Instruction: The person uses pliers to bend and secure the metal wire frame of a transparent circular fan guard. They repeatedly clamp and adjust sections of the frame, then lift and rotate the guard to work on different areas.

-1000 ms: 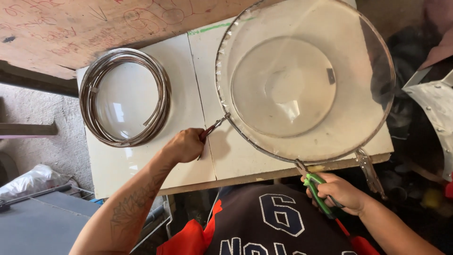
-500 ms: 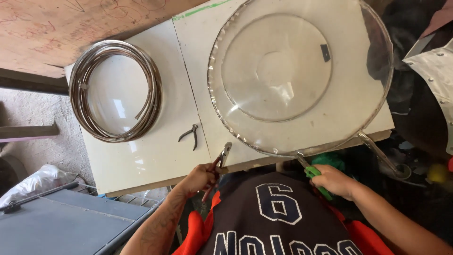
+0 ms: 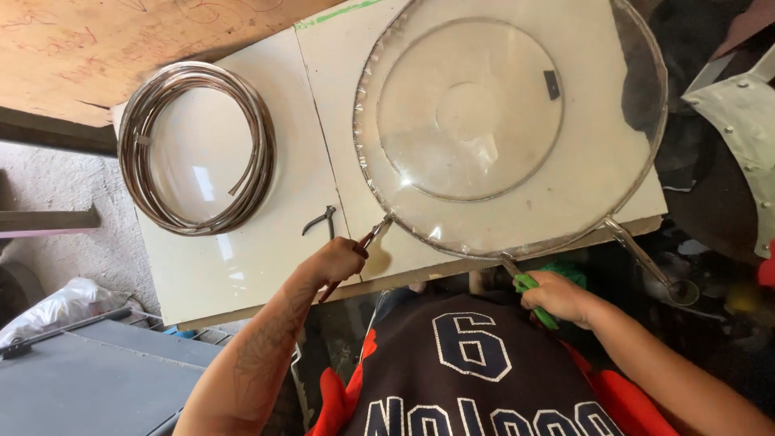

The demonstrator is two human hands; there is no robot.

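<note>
Seen from above, two bare hands work at the near edge of a pale bench (image 3: pixel 242 266) made of two panels side by side. One large round clear disc (image 3: pixel 508 129) with a wire rim lies flat on the right panel and overhangs its near and right edges; a smaller circle shows inside it.

The left hand (image 3: pixel 339 262) is closed around one pair of pliers with reddish handles (image 3: pixel 367 242). This tool's long axis runs on a diagonal, handles toward the person's body at the lower left, nose pointing up and to the right, where it meets the disc's wire rim at its near left part.

The right hand (image 3: pixel 557 295), just off the bench's near edge, has its fingers wrapped around one pair of green-handled pliers (image 3: pixel 529 295). Its long axis slants the other way, handles down to the right, nose up to the left, touching the disc's rim at its nearest point.

A third, small dark pair of pliers (image 3: pixel 320 220) lies loose on the left panel, just beside the left hand. One coil of brownish wire (image 3: pixel 198 145), many loops, lies flat at the far left of the bench. One long metal handle (image 3: pixel 638 254) sticks out from the disc's rim to the lower right.
</note>
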